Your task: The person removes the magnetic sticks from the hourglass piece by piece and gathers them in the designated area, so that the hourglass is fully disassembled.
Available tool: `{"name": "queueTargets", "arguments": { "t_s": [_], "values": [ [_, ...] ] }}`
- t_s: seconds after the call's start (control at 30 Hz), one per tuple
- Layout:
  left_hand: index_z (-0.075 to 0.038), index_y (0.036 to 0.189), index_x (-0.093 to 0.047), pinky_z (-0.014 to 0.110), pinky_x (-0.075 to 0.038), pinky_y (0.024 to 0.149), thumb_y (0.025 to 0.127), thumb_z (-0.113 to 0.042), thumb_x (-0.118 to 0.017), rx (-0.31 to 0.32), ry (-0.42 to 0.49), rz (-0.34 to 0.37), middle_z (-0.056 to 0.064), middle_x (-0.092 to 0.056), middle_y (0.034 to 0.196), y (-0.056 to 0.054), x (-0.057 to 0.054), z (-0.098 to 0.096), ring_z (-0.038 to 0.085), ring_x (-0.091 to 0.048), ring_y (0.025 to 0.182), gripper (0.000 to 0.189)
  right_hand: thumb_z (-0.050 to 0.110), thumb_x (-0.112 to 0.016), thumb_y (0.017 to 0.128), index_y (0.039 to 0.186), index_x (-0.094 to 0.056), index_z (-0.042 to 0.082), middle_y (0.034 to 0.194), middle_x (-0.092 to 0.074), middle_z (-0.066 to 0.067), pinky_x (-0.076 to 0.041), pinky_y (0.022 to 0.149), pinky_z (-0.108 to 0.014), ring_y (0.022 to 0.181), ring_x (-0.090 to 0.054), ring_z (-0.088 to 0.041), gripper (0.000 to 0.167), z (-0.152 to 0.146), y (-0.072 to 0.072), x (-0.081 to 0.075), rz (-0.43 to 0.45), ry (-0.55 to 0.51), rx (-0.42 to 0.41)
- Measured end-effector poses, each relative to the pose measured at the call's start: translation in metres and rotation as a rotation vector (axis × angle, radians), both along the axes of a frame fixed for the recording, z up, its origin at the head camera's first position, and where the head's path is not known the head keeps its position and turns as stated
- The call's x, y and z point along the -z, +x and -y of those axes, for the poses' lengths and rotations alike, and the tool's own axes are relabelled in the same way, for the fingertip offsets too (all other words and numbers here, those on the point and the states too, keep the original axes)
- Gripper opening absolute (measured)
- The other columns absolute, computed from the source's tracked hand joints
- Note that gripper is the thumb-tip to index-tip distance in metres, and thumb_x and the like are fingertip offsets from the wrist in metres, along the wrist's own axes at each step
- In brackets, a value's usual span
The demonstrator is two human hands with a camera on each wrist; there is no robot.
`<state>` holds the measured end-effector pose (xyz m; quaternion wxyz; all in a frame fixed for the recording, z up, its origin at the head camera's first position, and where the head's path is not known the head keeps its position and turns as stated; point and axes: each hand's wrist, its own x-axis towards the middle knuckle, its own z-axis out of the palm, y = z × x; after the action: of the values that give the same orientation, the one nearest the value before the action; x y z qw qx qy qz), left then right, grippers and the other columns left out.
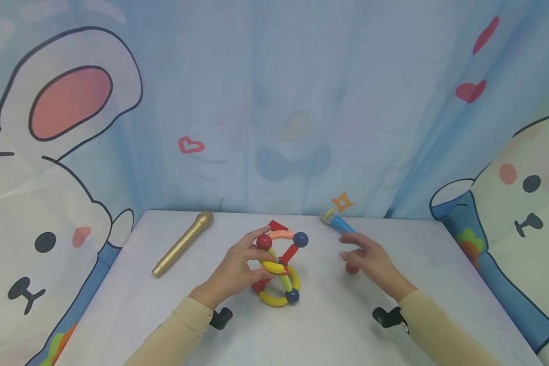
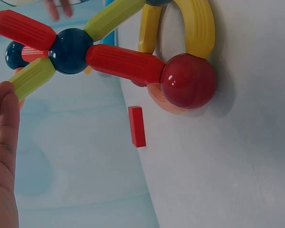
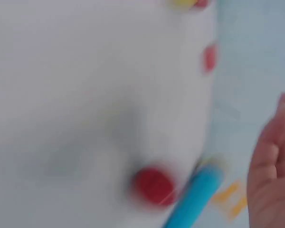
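Note:
My left hand (image 1: 235, 264) grips the upper part of a magnetic stick-and-ball structure (image 1: 287, 282), its thumb and fingers around the yellow curved stick near the middle. The structure has yellow, red and green sticks joined by red and dark blue balls. Its lower ring of curved yellow sticks is down at the table, and a red ball (image 2: 188, 80) shows close by in the left wrist view. My right hand (image 1: 375, 259) hovers to the right, fingers loosely extended and holding nothing. Below its fingertips a loose red ball (image 3: 154, 186) lies on the table, blurred in the right wrist view.
Beyond my right hand lies a blue toy microphone (image 1: 340, 222) at the table's back edge. A gold microphone (image 1: 183, 244) lies at the left. Behind the structure is a red block (image 2: 137, 126). A printed curtain (image 1: 297, 101) hangs along the back of the white table (image 1: 338, 330).

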<state>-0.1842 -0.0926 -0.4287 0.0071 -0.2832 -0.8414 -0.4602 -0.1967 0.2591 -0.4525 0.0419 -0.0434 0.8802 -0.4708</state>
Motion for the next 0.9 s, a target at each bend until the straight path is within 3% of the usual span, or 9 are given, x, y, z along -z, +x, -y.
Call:
{"name": "queueTargets", "arguments": {
  "t_s": [0.1,0.27,0.47,0.63,0.8,0.9],
  "values": [
    [-0.026,0.102,-0.079,0.043,-0.046,0.103,0.081,-0.016,-0.086,-0.003,-0.009,0.005,-0.023,-0.030,0.154,0.000,0.000,0.000,0.013,-0.033,0.140,0.024,0.043,-0.071,0.092,0.149,-0.044,0.019,0.146,-0.050,-0.010,-0.055,0.089,-0.048,0.116,-0.060,-0.035,0.067,0.036,-0.012,-0.019,0.041,-0.116,-0.124],
    [-0.024,0.103,-0.079,0.046,-0.044,0.104,0.081,-0.017,-0.085,0.005,-0.022,-0.013,-0.020,-0.031,0.155,0.000,-0.001,0.001,0.014,-0.032,0.141,0.024,0.031,-0.074,0.091,0.145,-0.049,0.028,0.141,-0.053,-0.002,-0.053,0.093,-0.046,0.124,-0.055,-0.028,0.060,0.076,-0.025,-0.032,0.067,-0.154,-0.241],
    [-0.023,0.105,-0.079,0.046,-0.046,0.102,0.080,-0.015,-0.086,0.005,-0.055,-0.047,-0.014,-0.031,0.158,0.000,-0.001,0.003,0.018,-0.032,0.142,0.028,0.023,-0.075,0.091,0.140,-0.056,0.030,0.131,-0.058,0.001,-0.055,0.090,-0.042,0.116,-0.058,-0.026,0.053,0.093,-0.028,-0.030,0.059,-0.151,-0.286],
    [-0.025,0.106,-0.079,0.045,-0.047,0.101,0.080,-0.018,-0.086,-0.008,-0.065,-0.028,-0.013,-0.030,0.159,0.002,-0.001,0.008,0.015,-0.032,0.141,0.028,0.018,-0.073,0.092,0.138,-0.058,0.029,0.128,-0.061,0.000,-0.054,0.090,-0.044,0.111,-0.059,-0.026,0.050,0.100,-0.028,-0.028,0.051,-0.189,-0.298],
    [-0.026,0.104,-0.079,0.045,-0.047,0.100,0.079,-0.020,-0.087,-0.027,-0.043,-0.022,-0.014,-0.033,0.157,0.006,0.000,0.018,0.007,-0.053,0.117,0.027,0.020,-0.073,0.092,0.136,-0.059,0.028,0.124,-0.063,-0.001,-0.054,0.089,-0.043,0.108,-0.061,-0.025,0.047,0.102,-0.028,-0.026,0.032,-0.159,-0.261],
    [-0.027,0.104,-0.079,0.043,-0.049,0.097,0.079,-0.020,-0.087,-0.049,-0.046,-0.033,-0.015,-0.040,0.152,0.008,0.003,0.026,0.005,-0.058,0.104,0.027,0.021,-0.074,0.092,0.136,-0.059,0.027,0.124,-0.063,-0.001,-0.054,0.089,-0.044,0.108,-0.061,-0.025,0.047,0.102,-0.027,-0.026,0.032,-0.149,-0.245]
  ]
}}
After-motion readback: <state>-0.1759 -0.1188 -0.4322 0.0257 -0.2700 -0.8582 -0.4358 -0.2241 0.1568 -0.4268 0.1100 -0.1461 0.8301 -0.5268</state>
